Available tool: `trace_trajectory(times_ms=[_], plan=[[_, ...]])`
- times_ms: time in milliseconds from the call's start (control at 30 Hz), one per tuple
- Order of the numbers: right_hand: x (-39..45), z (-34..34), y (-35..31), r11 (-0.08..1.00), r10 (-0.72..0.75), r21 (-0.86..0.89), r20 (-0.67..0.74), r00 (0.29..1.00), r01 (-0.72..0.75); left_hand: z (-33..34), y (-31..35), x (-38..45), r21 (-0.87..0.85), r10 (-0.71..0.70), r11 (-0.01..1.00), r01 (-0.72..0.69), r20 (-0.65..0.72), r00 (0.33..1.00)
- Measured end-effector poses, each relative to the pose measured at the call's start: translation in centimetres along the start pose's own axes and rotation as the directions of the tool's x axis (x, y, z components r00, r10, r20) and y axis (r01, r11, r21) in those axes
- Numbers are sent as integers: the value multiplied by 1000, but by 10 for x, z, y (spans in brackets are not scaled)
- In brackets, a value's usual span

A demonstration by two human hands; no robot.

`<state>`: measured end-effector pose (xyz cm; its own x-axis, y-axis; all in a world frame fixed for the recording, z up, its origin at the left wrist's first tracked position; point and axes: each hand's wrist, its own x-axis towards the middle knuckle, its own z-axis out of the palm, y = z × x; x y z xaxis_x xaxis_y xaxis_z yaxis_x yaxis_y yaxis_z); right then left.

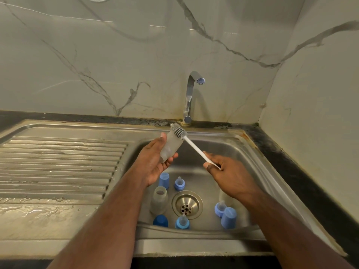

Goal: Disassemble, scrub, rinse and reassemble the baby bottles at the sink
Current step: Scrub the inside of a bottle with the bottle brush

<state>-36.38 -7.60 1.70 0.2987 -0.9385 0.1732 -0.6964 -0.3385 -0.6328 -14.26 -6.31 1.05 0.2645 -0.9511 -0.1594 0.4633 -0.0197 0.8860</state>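
Far left of the left hand lies the ribbed draining board (58, 162), wet, with pooled water on the flat steel nearer the person. The left hand (153, 162) is held over the left side of the sink basin (239, 152), palm up, its fingers and thumb curled round a frosted clear bottle body (172, 147) that tilts up and away from the palm. At the bottle's upper end, just beyond the left fingertips, sits the grey bristle head of a bottle brush (179, 133); whether the head is inside the mouth or lying against it cannot be told. The brush's white handle slants down to the right hand (227, 175), which pinches its lower end between thumb and fingers.

Below the left hand, on the basin floor, stand a pale blue cap (164, 180) and a blue teat ring (179, 183), then a second clear bottle (159, 200), a dark blue cap (160, 220) and another teat ring (182, 222). The drain (186, 205) lies between the two hands, lower down. Under the right wrist are a third teat ring (220, 208) and a pale blue cap (228, 217), touching. Behind both hands rises the chrome tap (189, 98), no water running from it.
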Motion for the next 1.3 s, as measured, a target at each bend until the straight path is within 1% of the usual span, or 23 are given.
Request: trace_trajectory(times_ms=[67,167,300,467,600,733,833,967,1033,1133,1200,1300], plan=[[-1,0,0,1000,7,6,3,1000,-7,-1,0,1,4,11,1000,-11,3,1000],[-8,3,-4,999,-33,-1,53,998,33,-2,-1,3,0,38,999,-38,6,999],[1,-2,1,998,22,-55,-15,1000,-22,-5,-5,7,80,61,995,-65,48,997],[-5,2,1,999,-21,-32,50,999,22,-7,-7,13,135,60,989,-67,52,997],[1,0,2,999,16,-41,4,1000,-16,-9,-11,16,217,84,972,-93,50,995],[-4,2,1,999,-28,-22,59,998,29,-8,-11,16,212,94,972,-99,33,995],[2,-5,3,999,20,-38,-12,1000,-20,-8,-11,16,233,86,968,-93,40,995],[-5,-1,2,999,-29,-16,59,998,30,-10,-8,14,125,61,990,-65,36,997],[-3,0,3,1000,-22,-11,35,999,22,-8,-7,12,78,42,996,-44,23,999],[1,-1,3,1000,5,-6,-5,1000,-5,-9,-5,9,20,-24,1000,24,4,1000],[-1,-1,3,1000,-28,6,-2,1000,28,-11,-3,9,-26,-69,997,70,23,997],[-7,4,0,998,-58,39,77,995,55,-11,1,9,-171,-93,981,94,18,996]])
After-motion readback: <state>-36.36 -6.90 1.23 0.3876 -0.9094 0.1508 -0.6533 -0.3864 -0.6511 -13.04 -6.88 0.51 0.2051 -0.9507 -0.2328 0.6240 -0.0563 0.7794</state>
